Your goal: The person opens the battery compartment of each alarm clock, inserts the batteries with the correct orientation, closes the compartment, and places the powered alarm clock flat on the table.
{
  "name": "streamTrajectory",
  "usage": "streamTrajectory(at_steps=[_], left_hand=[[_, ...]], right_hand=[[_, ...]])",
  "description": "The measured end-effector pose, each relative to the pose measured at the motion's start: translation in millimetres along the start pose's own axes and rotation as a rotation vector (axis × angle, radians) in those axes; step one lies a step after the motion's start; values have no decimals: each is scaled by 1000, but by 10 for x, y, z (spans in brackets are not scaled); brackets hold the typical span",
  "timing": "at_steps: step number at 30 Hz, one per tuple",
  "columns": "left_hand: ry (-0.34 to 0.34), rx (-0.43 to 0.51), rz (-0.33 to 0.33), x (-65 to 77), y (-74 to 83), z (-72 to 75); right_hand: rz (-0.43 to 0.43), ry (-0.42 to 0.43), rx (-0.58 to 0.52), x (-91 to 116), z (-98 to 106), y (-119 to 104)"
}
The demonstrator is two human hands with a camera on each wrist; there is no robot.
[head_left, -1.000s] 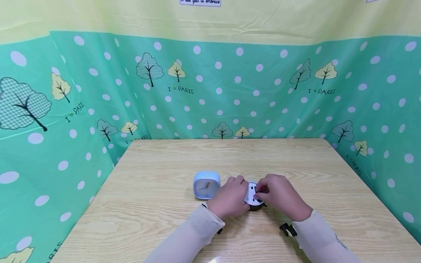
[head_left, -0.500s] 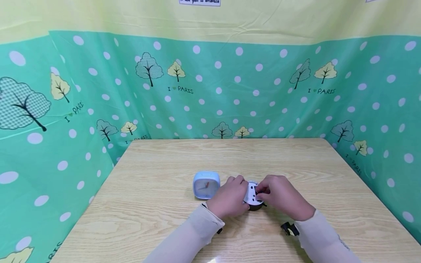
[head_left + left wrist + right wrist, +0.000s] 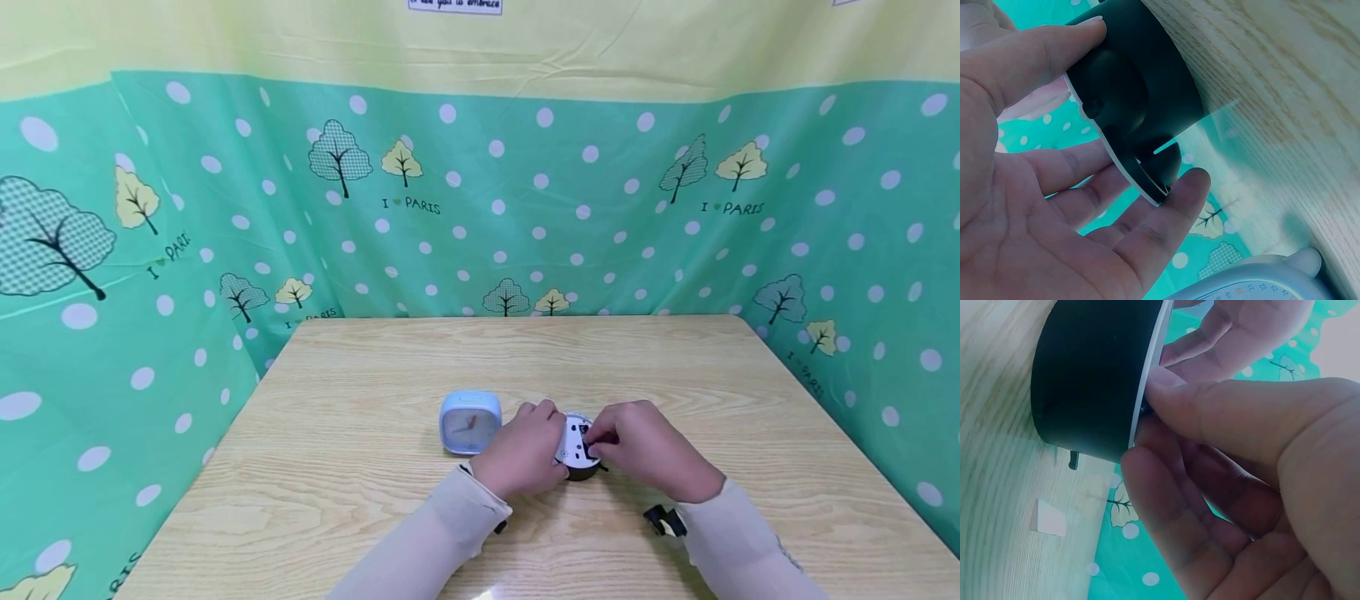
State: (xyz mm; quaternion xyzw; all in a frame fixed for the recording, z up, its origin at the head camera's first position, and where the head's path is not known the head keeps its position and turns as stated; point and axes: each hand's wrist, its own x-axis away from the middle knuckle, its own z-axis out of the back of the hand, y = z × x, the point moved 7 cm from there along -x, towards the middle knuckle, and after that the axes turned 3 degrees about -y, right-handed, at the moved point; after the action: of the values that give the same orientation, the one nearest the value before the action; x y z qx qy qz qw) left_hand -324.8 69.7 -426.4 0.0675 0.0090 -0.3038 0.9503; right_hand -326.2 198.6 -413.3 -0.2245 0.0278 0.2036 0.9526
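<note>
A round black clock (image 3: pixel 1147 69) lies on the table with its white back (image 3: pixel 572 442) facing up. Dark openings and small dark parts show on that back. My left hand (image 3: pixel 522 450) holds the clock from the left, thumb on its black side and fingers at the white rim. Over the right part of the back is my right hand (image 3: pixel 645 446). Its thumb and forefinger pinch a small dark part (image 3: pixel 1145 407) there, mostly hidden by the fingertips. Just left of my left hand stands a light blue square alarm clock (image 3: pixel 470 422), its dial facing me.
The wooden table (image 3: pixel 360 358) reaches back to a green dotted curtain (image 3: pixel 450 208) that also hangs along both sides. Black straps and fittings (image 3: pixel 665 522) sit at the sleeve cuffs. A short dark peg (image 3: pixel 1074 460) sticks out of the black clock's side.
My right hand has shifted slightly to the right, and more of the dark opening in the clock's back shows. The left hand and both clocks stay put.
</note>
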Motion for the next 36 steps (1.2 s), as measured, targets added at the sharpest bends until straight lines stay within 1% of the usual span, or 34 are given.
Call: streamTrajectory(at_steps=[3,7,11,15,20,23,26,31,36], left_hand=[[-3,-3,2,-2,0,-4],[5,-11,-6,-4,0,-7],[13,-20,-14,-1,2,-1],[10,-27,-15,-1,3,0],[5,-21,-14,-5,6,-4],[7,-19,-16,-2,6,-4],[14,-27,-21,-1,6,-4],[22,-39,-25,-5,5,-8],[23,-47,-29,-11,2,-20]], right_hand=[[24,15,14,0,4,1],[16,10,-3,-6,-20,21],[-30,3,-47,-16,-37,61],[-96,5,-90,-19,-45,126],[-160,-46,-200,-27,-121,216],[-169,-73,-257,-35,-167,245],[-173,-84,-290,-42,-202,266],[-186,-82,-324,-50,-234,287],[-221,-82,-381,-66,-280,334]])
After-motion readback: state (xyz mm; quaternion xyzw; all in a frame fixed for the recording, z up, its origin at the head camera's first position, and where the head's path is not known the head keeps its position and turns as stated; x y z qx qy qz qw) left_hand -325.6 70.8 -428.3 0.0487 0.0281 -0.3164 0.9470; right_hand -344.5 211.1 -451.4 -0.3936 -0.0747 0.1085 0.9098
